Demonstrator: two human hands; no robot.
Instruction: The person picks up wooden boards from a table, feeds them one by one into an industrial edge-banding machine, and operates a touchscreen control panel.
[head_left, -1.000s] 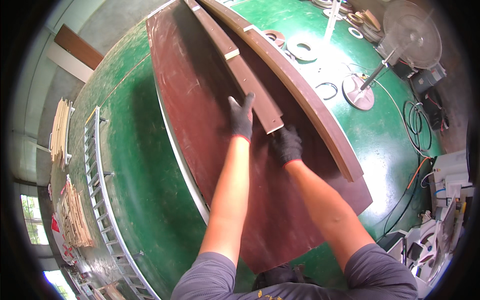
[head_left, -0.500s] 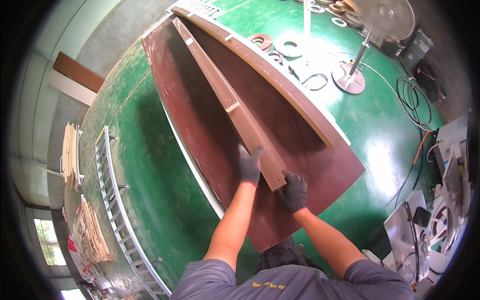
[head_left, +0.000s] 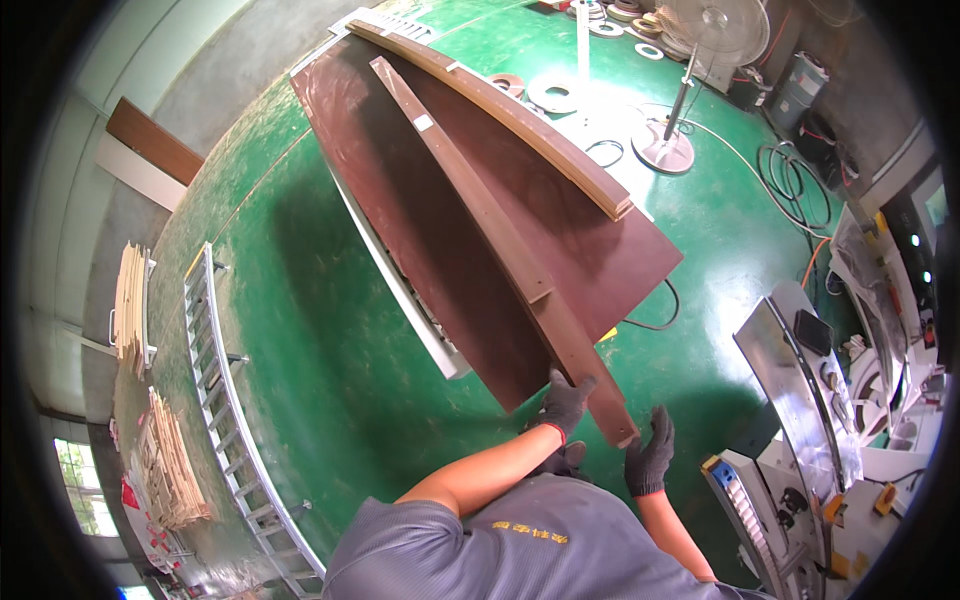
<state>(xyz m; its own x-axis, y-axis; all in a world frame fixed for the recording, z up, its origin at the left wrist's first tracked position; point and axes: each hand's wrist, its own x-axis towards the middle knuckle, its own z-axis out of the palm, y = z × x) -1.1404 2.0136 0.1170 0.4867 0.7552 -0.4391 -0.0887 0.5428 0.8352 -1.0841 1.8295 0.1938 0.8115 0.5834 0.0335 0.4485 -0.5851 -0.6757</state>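
A long narrow brown board (head_left: 585, 365) runs lengthwise over a wide dark-brown panel (head_left: 610, 260), its near end sticking out past the panel's edge towards me. A second narrow strip (head_left: 480, 210) lies on it, ending partway along. In a dark glove, my left hand (head_left: 568, 402) grips the board's left edge close to that near end, thumb over the top. My right hand (head_left: 650, 455), also gloved, is beside the board's tip with fingers stretched out; whether its palm touches the end I cannot tell.
More brown strips (head_left: 500, 100) are stacked along the panel's far right side. A ladder-like metal frame (head_left: 225, 400) lies to the left on the green floor. At right stand a pedestal fan (head_left: 668, 150), coiled hoses (head_left: 790, 185) and a machine (head_left: 800, 370) with tools.
The narrow board has slid towards me and right, past the panel's near edge. My hands moved back with it; my right hand has come off the board's top and opened.
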